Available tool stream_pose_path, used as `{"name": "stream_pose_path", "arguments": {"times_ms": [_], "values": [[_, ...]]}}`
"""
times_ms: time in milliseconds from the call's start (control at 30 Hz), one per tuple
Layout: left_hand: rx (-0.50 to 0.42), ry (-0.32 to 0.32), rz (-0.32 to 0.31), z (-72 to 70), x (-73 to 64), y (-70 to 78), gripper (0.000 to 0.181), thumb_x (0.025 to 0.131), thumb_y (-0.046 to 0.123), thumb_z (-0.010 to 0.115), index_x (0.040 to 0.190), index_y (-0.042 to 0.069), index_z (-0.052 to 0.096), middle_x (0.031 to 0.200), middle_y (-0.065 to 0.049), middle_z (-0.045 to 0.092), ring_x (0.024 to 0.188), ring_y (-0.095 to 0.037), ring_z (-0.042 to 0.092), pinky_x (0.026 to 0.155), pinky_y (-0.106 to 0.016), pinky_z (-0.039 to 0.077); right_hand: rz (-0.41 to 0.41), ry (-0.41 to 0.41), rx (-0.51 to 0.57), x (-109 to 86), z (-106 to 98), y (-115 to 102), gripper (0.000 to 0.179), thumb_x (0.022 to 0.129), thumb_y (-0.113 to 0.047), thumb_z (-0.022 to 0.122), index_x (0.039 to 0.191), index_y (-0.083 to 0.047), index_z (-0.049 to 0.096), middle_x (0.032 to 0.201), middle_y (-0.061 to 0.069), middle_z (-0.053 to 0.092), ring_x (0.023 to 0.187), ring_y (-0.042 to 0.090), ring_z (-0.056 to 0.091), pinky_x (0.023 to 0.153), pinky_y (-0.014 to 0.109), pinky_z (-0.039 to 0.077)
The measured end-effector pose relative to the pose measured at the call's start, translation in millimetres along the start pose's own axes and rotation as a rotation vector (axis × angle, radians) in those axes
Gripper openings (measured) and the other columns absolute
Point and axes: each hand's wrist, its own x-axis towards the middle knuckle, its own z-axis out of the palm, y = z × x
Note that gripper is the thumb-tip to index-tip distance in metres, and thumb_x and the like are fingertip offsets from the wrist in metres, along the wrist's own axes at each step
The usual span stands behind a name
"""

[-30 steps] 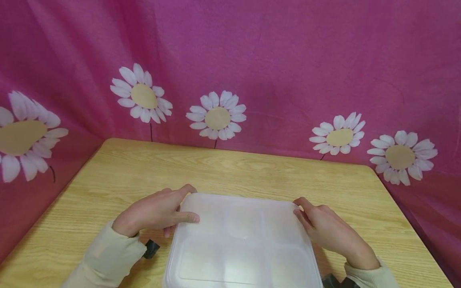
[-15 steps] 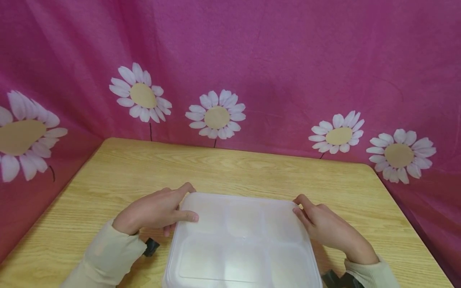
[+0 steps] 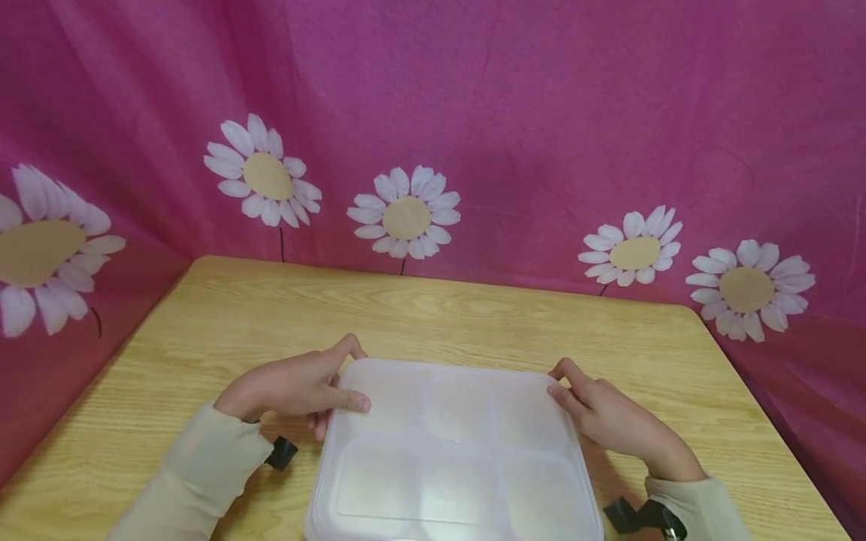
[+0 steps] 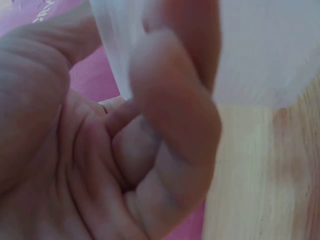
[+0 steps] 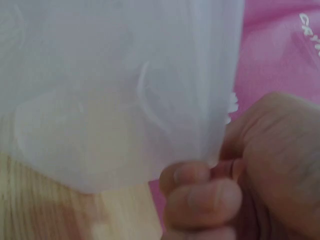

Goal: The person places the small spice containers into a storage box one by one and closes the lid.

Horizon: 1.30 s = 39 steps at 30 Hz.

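A translucent white plastic box (image 3: 460, 451) with several rounded compartments showing through its top lies before me, its near edge cut off by the head view. At its far left corner my left hand (image 3: 291, 387) grips the rim, thumb on top and fingers bent over the far edge and side. My right hand (image 3: 622, 421) pinches the far right corner between thumb and fingers. The left wrist view has bent fingers (image 4: 175, 110) against the box's wall (image 4: 265, 50). In the right wrist view, curled fingers (image 5: 202, 200) meet the lower edge of the cloudy box wall (image 5: 100, 100).
A light wood table (image 3: 433, 315) extends beyond the box to a pink cloth backdrop (image 3: 507, 113) printed with white daisies. Cloth also hangs along the table's left and right sides. Black wrist mounts (image 3: 280, 453) sit close beside the box.
Both hands appear slightly higher in the head view, their knuckles more raised at the box's corners. The whole view has shifted a little; the box stays nearly in place.
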Motion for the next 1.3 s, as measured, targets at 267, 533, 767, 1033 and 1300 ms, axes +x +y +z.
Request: {"name": "stream_pose_path", "arguments": {"times_ms": [267,533,767,1033,1300], "values": [[-0.045,0.005,-0.023,-1.3,4.3,-6.6,0.058,0.094,0.040,0.074,0.131,0.015,0.036,0.061,-0.007,0.066,0.047,-0.025,0.065,0.047,-0.028,0.046,0.013,-0.065,0.147,3.4,-1,10,0.030,0.111,-0.039,0.043,0.120,-0.011,0.038,0.056,-0.002,0.043,0.041,0.013,0.044,0.041,0.030,0.041],[-0.105,0.066,-0.008,-0.1,15.0,-18.5,0.032,0.105,0.041,0.057,0.113,0.011,0.047,0.056,-0.004,0.059,0.045,-0.020,0.060,0.046,-0.027,0.046,0.068,-0.059,0.291,6.1,1,17,0.032,0.109,-0.042,0.047,0.118,-0.012,0.042,0.062,0.001,0.043,0.045,0.015,0.043,0.043,0.032,0.043],[-0.196,0.065,0.003,0.7,20.3,-27.8,0.032,0.105,0.042,0.057,0.113,0.012,0.052,0.054,0.001,0.052,0.041,-0.013,0.050,0.047,-0.025,0.043,0.057,-0.087,0.374,8.5,1,23,0.035,0.109,-0.046,0.046,0.121,-0.013,0.043,0.060,-0.002,0.038,0.043,0.012,0.036,0.040,0.026,0.035],[-0.169,0.091,0.035,0.1,23.9,-31.1,0.028,0.105,0.042,0.057,0.109,0.014,0.056,0.054,0.001,0.050,0.039,-0.012,0.043,0.044,-0.024,0.038,-0.017,-0.065,0.447,11.5,2,30,0.029,0.109,-0.038,0.048,0.119,-0.010,0.045,0.055,-0.004,0.037,0.040,0.009,0.033,0.038,0.021,0.031],[-0.155,0.101,0.051,0.4,24.8,-32.0,0.024,0.106,0.038,0.056,0.108,0.014,0.056,0.054,0.002,0.050,0.039,-0.012,0.043,0.044,-0.023,0.037,-0.074,-0.056,0.503,14.5,5,36,0.024,0.110,-0.030,0.048,0.116,-0.007,0.046,0.058,0.001,0.035,0.040,0.016,0.032,0.036,0.024,0.032]]}}
